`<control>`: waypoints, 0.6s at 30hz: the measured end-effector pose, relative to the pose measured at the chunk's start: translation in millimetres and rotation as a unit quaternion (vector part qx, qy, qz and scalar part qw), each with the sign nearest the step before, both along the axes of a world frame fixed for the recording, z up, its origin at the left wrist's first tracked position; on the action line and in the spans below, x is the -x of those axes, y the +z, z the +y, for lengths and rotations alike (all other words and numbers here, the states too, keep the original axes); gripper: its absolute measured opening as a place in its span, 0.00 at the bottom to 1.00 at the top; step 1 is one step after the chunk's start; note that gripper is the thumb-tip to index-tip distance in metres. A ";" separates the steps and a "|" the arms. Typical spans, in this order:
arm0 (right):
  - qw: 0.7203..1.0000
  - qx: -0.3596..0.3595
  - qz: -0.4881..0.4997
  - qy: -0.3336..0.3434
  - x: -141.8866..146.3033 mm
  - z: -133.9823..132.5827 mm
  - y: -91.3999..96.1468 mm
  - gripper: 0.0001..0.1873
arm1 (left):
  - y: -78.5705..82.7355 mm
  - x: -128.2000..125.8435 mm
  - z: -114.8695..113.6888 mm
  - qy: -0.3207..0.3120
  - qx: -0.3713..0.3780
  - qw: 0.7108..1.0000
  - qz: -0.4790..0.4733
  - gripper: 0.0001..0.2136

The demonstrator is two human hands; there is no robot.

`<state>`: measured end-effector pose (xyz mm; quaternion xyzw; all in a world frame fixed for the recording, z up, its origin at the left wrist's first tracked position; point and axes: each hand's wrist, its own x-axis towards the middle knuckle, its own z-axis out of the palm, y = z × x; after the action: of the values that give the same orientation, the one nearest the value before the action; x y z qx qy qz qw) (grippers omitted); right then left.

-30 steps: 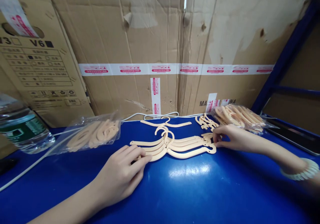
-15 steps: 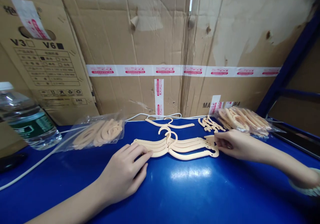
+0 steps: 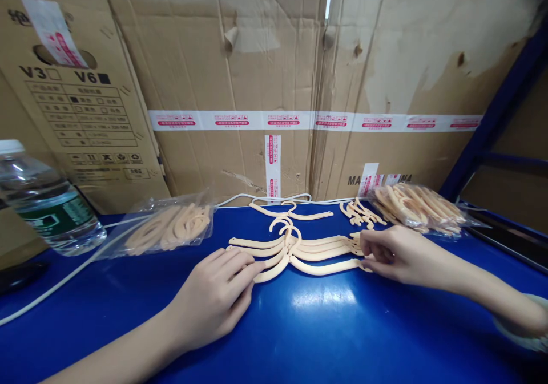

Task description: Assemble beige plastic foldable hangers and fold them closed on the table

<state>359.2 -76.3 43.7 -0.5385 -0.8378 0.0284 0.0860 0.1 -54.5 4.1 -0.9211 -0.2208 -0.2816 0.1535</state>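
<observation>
Several pale peach plastic clothes hangers (image 3: 327, 269) lie stacked in the middle of the blue table, their hooks pointing away from me. My left hand (image 3: 225, 287) has its fingers bent over the left arm of the front hanger, with the thumb below it. At the stack's right ends, my right hand (image 3: 387, 253) is closed, its fingers curled around the tip of the front hanger. That tip is mostly hidden by the fingers. Small peach pieces show beside those fingertips. Behind the stack, one separate hanger (image 3: 314, 216) lies flat.
A pile of small peach hooks (image 3: 362, 213) lies at the back right, beside a clear bag of hanger parts (image 3: 422, 207). Another bag of parts (image 3: 171, 227) lies at the left, near a water bottle (image 3: 51, 213) and a white cable (image 3: 51, 298). Cardboard (image 3: 240, 156) stands behind.
The front hanger's left arm has come nearer to me, leaving a wider gap to those behind. My right hand has shifted slightly left, over the front hanger's right tip.
</observation>
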 end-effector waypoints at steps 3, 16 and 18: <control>1.000 -0.008 -0.022 0.008 6.3 -1.2 -1.6 0.05 | -0.5 0.0 0.5 -0.004 -0.001 1.000 0.000 0.10; 0.994 -0.056 -0.092 -0.033 3.1 3.1 -9.5 0.09 | 0.6 -0.7 -0.7 -0.020 -0.001 1.000 -0.019 0.11; 0.992 -0.065 -0.101 -0.044 2.5 4.1 -11.1 0.08 | 0.8 -1.0 -0.6 -0.020 -0.004 1.000 -0.019 0.11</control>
<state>356.7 -72.2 32.6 -0.5680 -0.8179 -0.0840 0.0367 1.2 -55.1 4.9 -0.9193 -0.2039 -0.3027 0.1470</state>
